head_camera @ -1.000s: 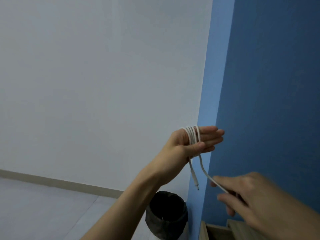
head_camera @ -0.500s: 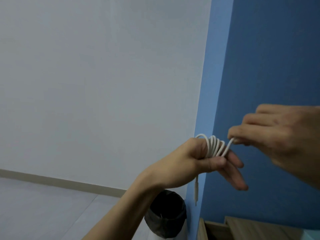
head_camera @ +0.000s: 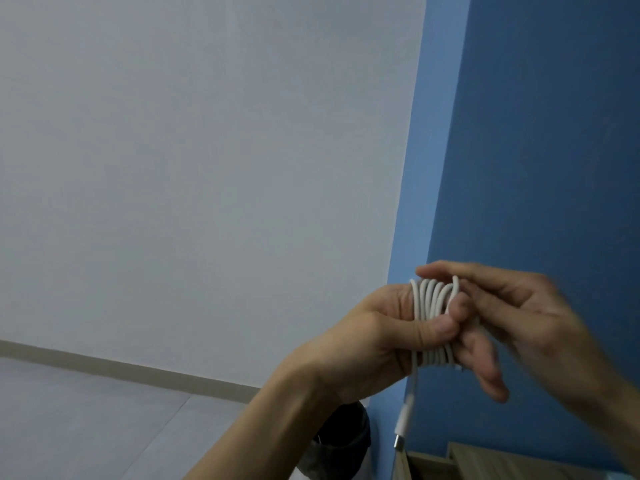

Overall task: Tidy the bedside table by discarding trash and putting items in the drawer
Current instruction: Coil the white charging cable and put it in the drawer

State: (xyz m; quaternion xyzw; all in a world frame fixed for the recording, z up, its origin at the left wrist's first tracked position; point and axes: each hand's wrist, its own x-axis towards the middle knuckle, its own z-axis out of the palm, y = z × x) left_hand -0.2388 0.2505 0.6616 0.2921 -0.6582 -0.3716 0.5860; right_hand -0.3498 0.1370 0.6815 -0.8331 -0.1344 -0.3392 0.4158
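Note:
A white charging cable [head_camera: 433,303] is wound in several loops around the fingers of my left hand [head_camera: 388,337], and the left thumb presses the loops down. One plug end [head_camera: 401,427] dangles below the coil. My right hand [head_camera: 512,313] is at the coil's right side, its fingers curled and pinching the last turn of cable. Both hands are raised in front of the blue wall.
A black trash bin [head_camera: 343,441] stands on the floor at the foot of the blue wall, partly hidden by my left forearm. A corner of the wooden bedside table [head_camera: 485,462] shows at the bottom right. A grey wall and floor fill the left.
My right hand has carried the free cable up and around, adding turns to the coil on my left hand. It now sits against the coil. The view has dipped slightly.

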